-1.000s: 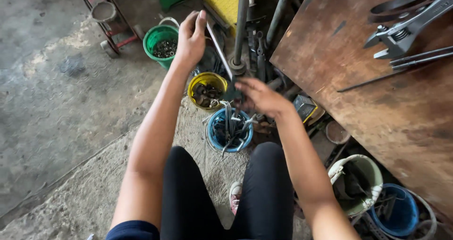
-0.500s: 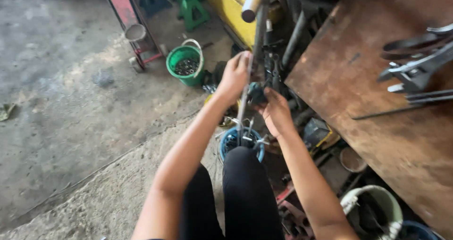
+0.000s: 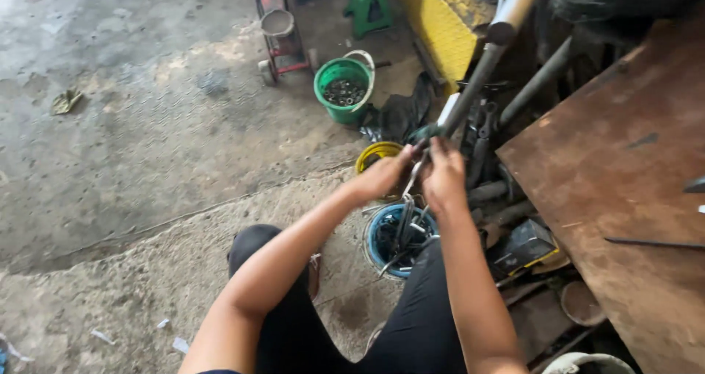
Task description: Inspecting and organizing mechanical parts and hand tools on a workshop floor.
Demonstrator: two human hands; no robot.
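Both hands up on this long grey metal pipe (image 3: 474, 80) — my left hand (image 3: 382, 175) closed around its lower end, my right hand (image 3: 443, 174) pinched on the small dark fitting (image 3: 426, 133) right beside it, above the blue bucket (image 3: 376, 234) of loose tools. The pipe leans tall and top-heavy; if my grip slides on that smooth, greasy steel it could swing into the rusty brown desk (image 3: 609, 190) or drop into the bucket. Fingers sit close to the joint — a pinch risk. Rough concrete floor (image 3: 147, 139), green bucket (image 3: 327, 98) of bolts nearby.
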